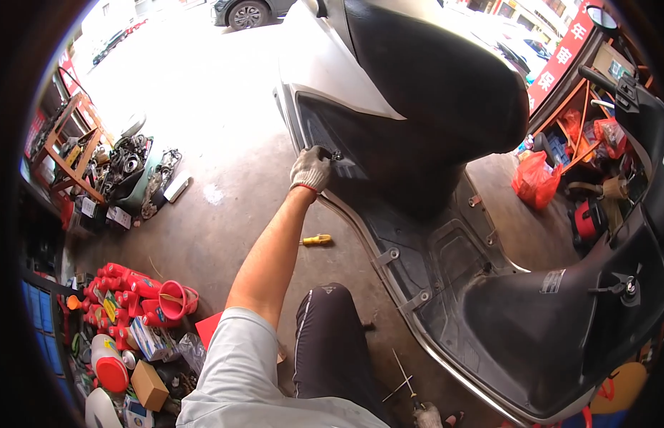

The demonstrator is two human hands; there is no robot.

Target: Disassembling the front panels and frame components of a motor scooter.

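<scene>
A white scooter with a black seat (439, 71) and dark lower panels (389, 143) stands in front of me. My left hand (312, 170), in a knitted work glove, reaches to the side panel below the seat. Its fingers are closed at a small dark part (337, 155) there, too small to make out. Low in the picture is my gloved right hand (427, 416), closed on a long thin-shafted tool (402, 371). A second thin rod crosses that shaft. The tool's exact kind is unclear. On the floor under my left forearm lies a yellow-handled screwdriver (317, 240).
Red bottles (125, 292), a pink bucket (176, 299) and a cardboard box (149, 385) crowd the left side. Farther back are loose engine parts (128, 160) by a wooden rack (78, 143). The scooter's footboard (446, 250) and a red plastic bag (536, 180) are at right.
</scene>
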